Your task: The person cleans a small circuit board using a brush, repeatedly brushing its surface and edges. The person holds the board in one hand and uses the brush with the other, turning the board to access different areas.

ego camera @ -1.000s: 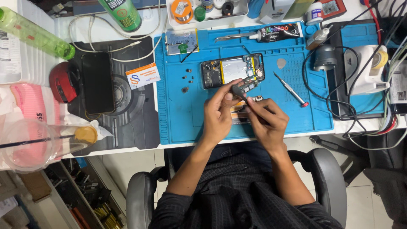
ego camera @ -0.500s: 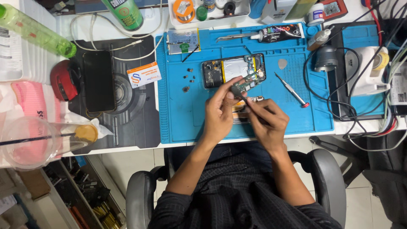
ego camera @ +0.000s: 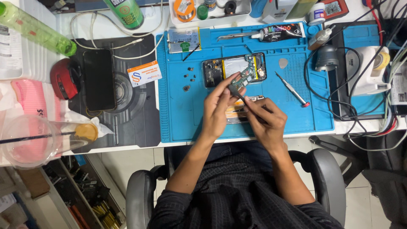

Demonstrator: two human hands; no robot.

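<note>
The left hand [ego camera: 218, 106] pinches a small green board [ego camera: 243, 77] in its grip, mid-frame over the blue mat [ego camera: 182, 118]; the right hand [ego camera: 265, 118] grips a thin dark tool [ego camera: 238, 94]; the white tray [ego camera: 212, 15] at top holds tape rolls; the opened phone [ego camera: 233, 68] lies just above; the mat's lower left is bare.

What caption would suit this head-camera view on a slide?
Both hands, left hand and right hand, hold a small circuit board above an opened phone on a blue mat.
</note>
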